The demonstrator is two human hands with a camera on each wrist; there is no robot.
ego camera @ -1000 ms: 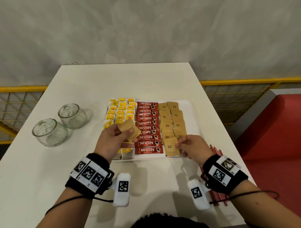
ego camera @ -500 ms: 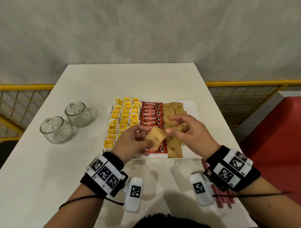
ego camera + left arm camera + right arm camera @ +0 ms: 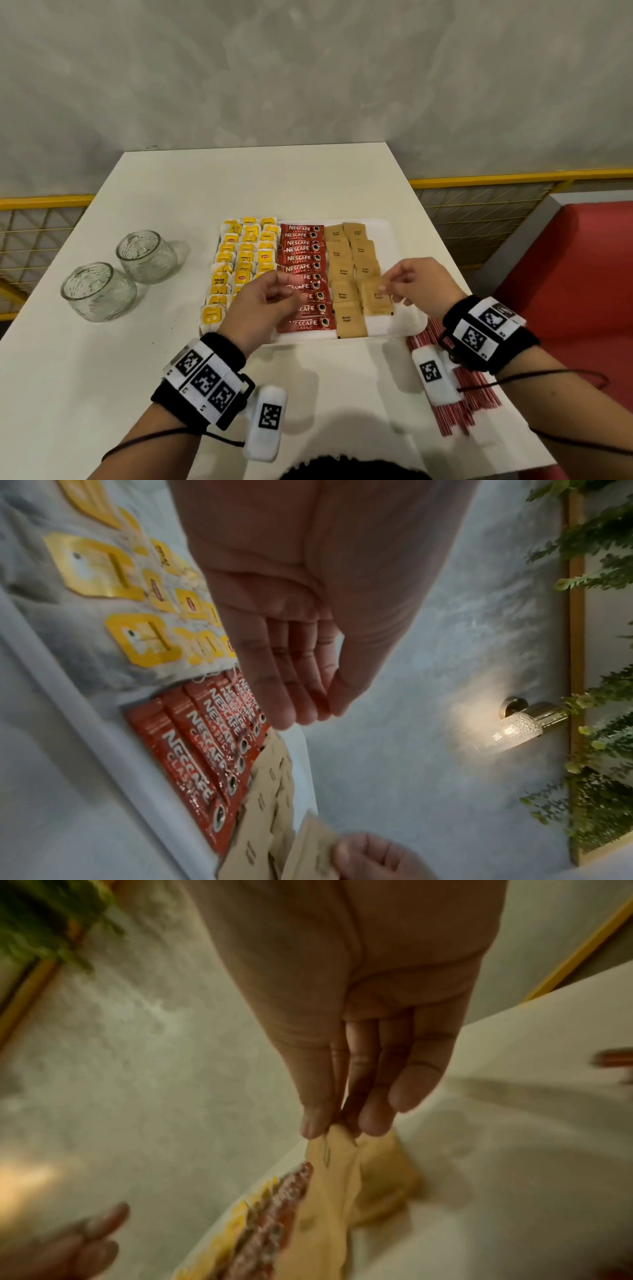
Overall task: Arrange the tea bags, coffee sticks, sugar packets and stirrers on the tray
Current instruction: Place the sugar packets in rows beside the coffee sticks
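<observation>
A white tray (image 3: 383,226) holds yellow tea bags (image 3: 246,253) on the left, red coffee sticks (image 3: 301,260) in the middle and brown sugar packets (image 3: 342,270) on the right. My right hand (image 3: 388,287) pinches one sugar packet (image 3: 376,299) by its top edge, low over the near end of the right sugar column. The right wrist view shows thumb and fingers (image 3: 373,1118) pinching that packet (image 3: 329,1177). My left hand (image 3: 287,291) hovers over the coffee sticks, holding nothing, with its fingers (image 3: 294,685) straight. Red stirrers (image 3: 459,401) lie on the table under my right wrist.
Two clear glass jars (image 3: 99,291) (image 3: 145,255) stand on the white table (image 3: 274,181) left of the tray. A yellow mesh railing (image 3: 479,178) runs behind the table, and a red seat (image 3: 582,274) is at the right. A grey wall lies beyond.
The sugar packet passed from my left hand to my right. The right hand carried it right, over the sugar column, and the left hand let go and stays over the coffee sticks.
</observation>
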